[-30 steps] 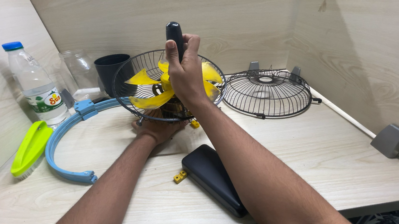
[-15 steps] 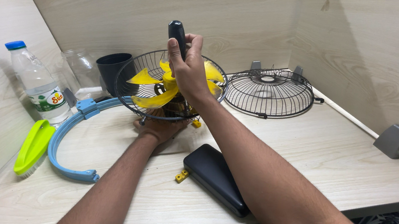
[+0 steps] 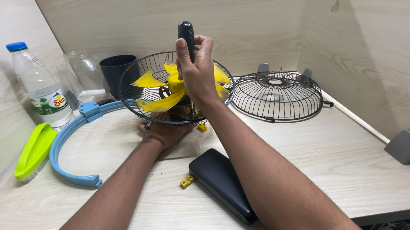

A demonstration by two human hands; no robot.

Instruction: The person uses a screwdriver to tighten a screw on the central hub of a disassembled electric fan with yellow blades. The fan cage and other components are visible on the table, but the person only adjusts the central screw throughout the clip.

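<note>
Little moved since earlier: right hand (image 3: 198,73) grips screwdriver handle (image 3: 186,38) above yellow fan blades (image 3: 158,100); left hand (image 3: 162,133) supports beneath.

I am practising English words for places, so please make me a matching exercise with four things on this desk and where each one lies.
Things:
1. plastic bottle
2. loose wire grille
3. green brush
4. black flat case

Places:
A. at the back right, near the corner of the walls
B. near the front edge, between the two forearms
C. standing at the far left, by the left wall
D. lying at the left, just outside the blue ring

Pairs: 1-C, 2-A, 3-D, 4-B
</note>
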